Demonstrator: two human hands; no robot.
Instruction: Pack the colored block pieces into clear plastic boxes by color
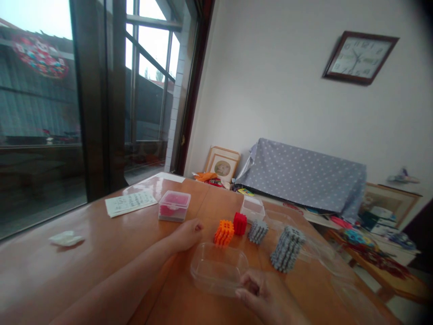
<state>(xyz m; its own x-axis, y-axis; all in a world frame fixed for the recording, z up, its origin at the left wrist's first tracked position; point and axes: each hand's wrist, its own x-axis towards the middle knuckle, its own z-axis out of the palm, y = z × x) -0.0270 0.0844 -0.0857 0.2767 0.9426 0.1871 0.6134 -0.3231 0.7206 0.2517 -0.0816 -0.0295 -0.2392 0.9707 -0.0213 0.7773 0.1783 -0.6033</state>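
My left hand (pixel 187 234) rests by the table's middle, its fingers curled in; whatever may be inside is hidden. Just right of it stands an orange stack of toy bricks (pixel 223 233). At the right near corner of a clear plastic container (pixel 219 271), my right hand (pixel 259 291) has thumb and fingers closed about the rim. The container looks empty. Behind it are a red brick block (pixel 240 224) and a small grey brick stack (pixel 258 231). A taller grey brick stack (pixel 287 249) leans beyond my right hand.
A lidded box with pink contents (pixel 174 206), written sheets (pixel 131 202) and a crumpled tissue (pixel 66 238) lie on the left. A white translucent box (pixel 252 208) stands behind the bricks. Clear plastic pieces (pixel 324 253) lie along the table's right edge. A bench (pixel 375 262) stands beyond.
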